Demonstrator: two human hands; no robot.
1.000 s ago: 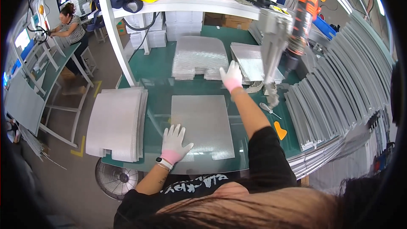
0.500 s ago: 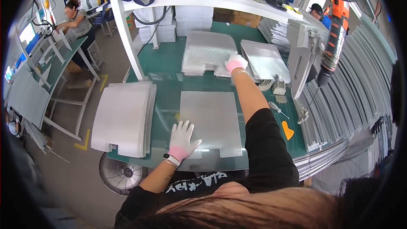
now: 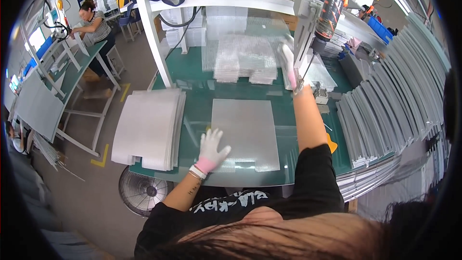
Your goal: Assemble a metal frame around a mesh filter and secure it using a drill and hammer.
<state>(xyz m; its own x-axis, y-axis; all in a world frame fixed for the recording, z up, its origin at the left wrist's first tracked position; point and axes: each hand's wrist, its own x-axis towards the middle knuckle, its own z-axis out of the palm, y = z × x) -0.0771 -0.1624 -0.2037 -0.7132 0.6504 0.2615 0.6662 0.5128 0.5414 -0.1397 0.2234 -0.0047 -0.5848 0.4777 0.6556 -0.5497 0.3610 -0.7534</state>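
Note:
A thin silver mesh sheet [image 3: 245, 130] with a notch in its near edge lies flat in front of me. My left hand [image 3: 211, 148], in a white and pink glove, has its fingers spread beside the sheet's left edge. Farther back, my right hand [image 3: 288, 62], gloved and blurred, grips the right edge of a lifted see-through mesh sheet [image 3: 209, 43]. That sheet is raised over the back stack of mesh sheets [image 3: 245, 72]. The hanging orange and black power screwdriver [image 3: 329, 17] and its bracket stand close to my right hand and hide part of what lies behind.
To the left is a stack of pale sheets [image 3: 147, 132]. Long grey metal strips [image 3: 385, 101] crowd the right side. An orange scraper [image 3: 331, 143] lies by my right arm. A white shelf [image 3: 221, 3] spans the back. One person [image 3: 91, 24] works at another bench.
My right hand has raised a mesh sheet off the back stack, moving back and right. The view has shifted, so the screwdriver appears farther left. My left hand stays by the near sheet.

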